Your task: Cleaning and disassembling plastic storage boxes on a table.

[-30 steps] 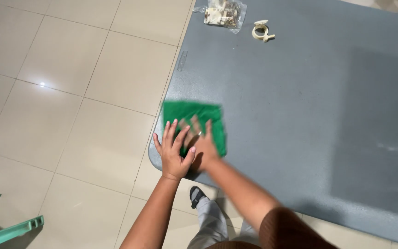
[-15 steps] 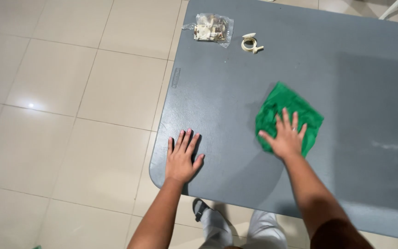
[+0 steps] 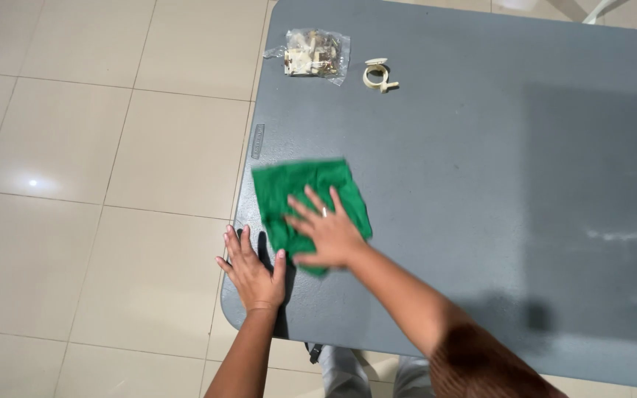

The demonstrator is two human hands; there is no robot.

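Observation:
A green cloth (image 3: pixel 300 190) lies flat on the grey table (image 3: pixel 481 184) near its left edge. My right hand (image 3: pixel 326 232) presses down on the cloth with fingers spread, covering its near right part. My left hand (image 3: pixel 251 267) rests flat on the table's near left corner, fingers apart, just left of the cloth and holding nothing.
A clear plastic bag of small pale pieces (image 3: pixel 312 53) and a cream ring-shaped clip (image 3: pixel 378 74) sit at the table's far left. Beige floor tiles (image 3: pixel 97 162) lie to the left. My legs and a shoe (image 3: pixel 315 352) show under the near edge.
My right hand has slid the green cloth from the table's middle back left toward the edge. My left hand stays planted on the near left corner.

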